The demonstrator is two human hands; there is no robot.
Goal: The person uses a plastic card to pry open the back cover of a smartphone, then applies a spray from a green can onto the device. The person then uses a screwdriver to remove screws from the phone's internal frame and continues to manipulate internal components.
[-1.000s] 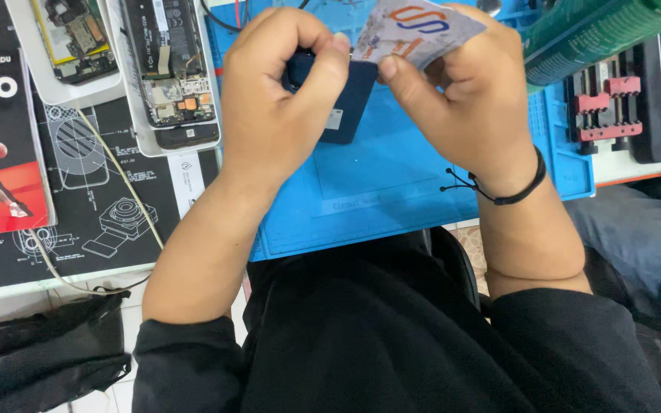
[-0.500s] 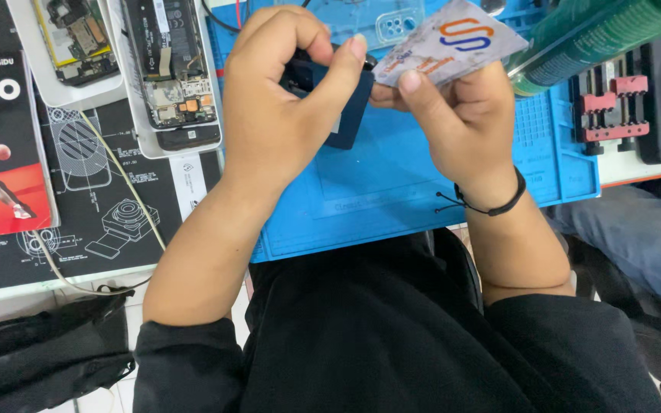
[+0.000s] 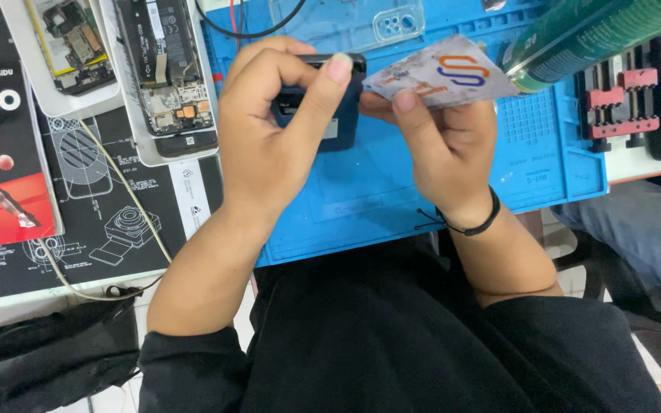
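Plastic could crack or the dark phone [image 3: 329, 107] slip onto the blue mat [image 3: 376, 191] if the card pries too hard. Left hand [image 3: 273, 141] curls tight around the phone above the mat; right hand [image 3: 445, 145] pinches the worn card [image 3: 441, 73] against its edge

The person wears a black top with sleeves [image 3: 193, 359] pushed up. A thin black band [image 3: 477, 224] circles the right wrist, at four o'clock.
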